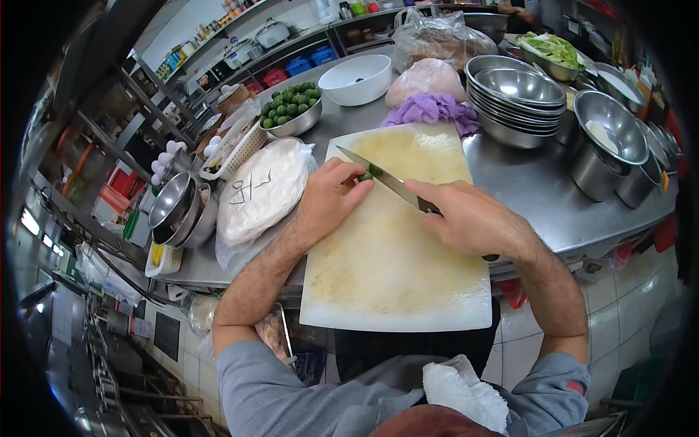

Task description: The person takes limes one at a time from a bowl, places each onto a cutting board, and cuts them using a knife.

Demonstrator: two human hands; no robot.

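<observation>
On the worn white cutting board (397, 269), my left hand (331, 197) pinches a small green lime (366, 175) between thumb and fingers, near the board's upper left edge. My right hand (466, 215) is wrapped round the dark handle of a knife (393, 183). The blade points up and to the left, beside the lime and close to my left fingertips. Behind the board's left corner stands a metal bowl (304, 122) heaped with whole limes. A white bowl (356, 80) farther back has a few small green pieces inside.
A purple cloth (429, 111) lies at the board's back edge, beside stacked metal bowls (513, 109). More metal bowls and pots (598, 171) stand at the right. A wrapped white package (263, 191) lies left of the board. A person's arms (515, 10) show at the far back.
</observation>
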